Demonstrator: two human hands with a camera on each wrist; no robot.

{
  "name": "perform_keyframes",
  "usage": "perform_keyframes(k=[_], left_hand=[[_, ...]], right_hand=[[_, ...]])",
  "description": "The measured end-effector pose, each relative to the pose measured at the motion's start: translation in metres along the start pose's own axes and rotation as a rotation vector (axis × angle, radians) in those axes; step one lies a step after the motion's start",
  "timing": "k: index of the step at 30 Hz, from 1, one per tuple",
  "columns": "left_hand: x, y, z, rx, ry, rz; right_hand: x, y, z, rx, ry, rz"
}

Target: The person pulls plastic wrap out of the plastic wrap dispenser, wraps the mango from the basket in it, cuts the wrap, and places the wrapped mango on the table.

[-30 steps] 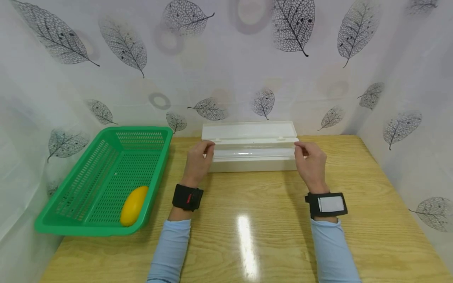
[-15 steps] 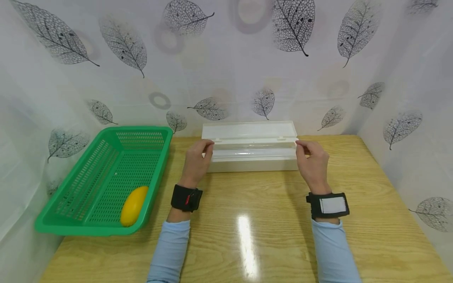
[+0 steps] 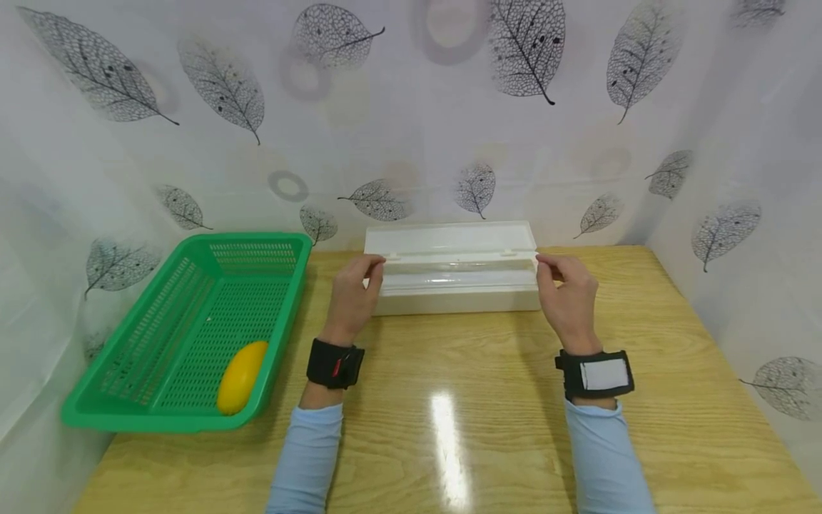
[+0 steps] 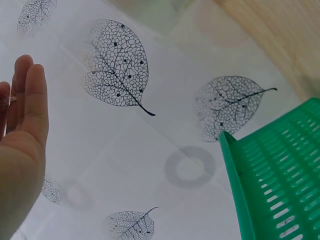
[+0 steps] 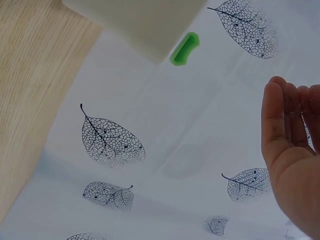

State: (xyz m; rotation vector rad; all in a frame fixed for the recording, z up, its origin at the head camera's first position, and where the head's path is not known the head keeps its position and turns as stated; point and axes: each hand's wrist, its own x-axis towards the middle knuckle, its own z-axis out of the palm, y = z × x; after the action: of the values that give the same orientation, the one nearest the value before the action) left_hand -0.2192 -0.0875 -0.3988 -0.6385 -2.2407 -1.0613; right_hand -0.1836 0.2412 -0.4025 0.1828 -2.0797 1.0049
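Note:
A long white cling film dispenser box (image 3: 456, 302) lies at the back of the table, its lid (image 3: 449, 235) raised. Shiny clear cling film (image 3: 452, 277) shows across its opening. At the box's left end, my left hand (image 3: 352, 300) pinches the film's edge between thumb and forefinger. My right hand (image 3: 570, 300) pinches the edge at the right end the same way. The left wrist view catches the left hand (image 4: 25, 125) at its border, fingers together. In the right wrist view the right hand (image 5: 295, 150) is near the box's end, which has a green piece (image 5: 185, 49).
To the left stands a green plastic basket (image 3: 295, 321) with a yellow, mango-shaped fruit (image 3: 242, 378) in its near right corner. The wooden table (image 3: 488, 400) meets a leaf-patterned white curtain (image 3: 411, 135) right behind the box, and more of it hangs at both sides.
My hands have drifted slightly apart, the left one to the left and the right one to the right, both still pinching the film. The box and basket stay in place.

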Motion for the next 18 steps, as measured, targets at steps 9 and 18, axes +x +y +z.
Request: perform_keyframes(k=[9, 18], left_hand=[[0.0026, 0.0020, -0.0035, 0.001, 0.004, 0.012], [0.0024, 0.0058, -0.0063, 0.010, 0.018, 0.026]], right_hand=[[0.0032, -0.0027, -0.0010, 0.010, 0.003, 0.012], [0.0038, -0.0078, -0.0041, 0.008, 0.004, 0.011]])
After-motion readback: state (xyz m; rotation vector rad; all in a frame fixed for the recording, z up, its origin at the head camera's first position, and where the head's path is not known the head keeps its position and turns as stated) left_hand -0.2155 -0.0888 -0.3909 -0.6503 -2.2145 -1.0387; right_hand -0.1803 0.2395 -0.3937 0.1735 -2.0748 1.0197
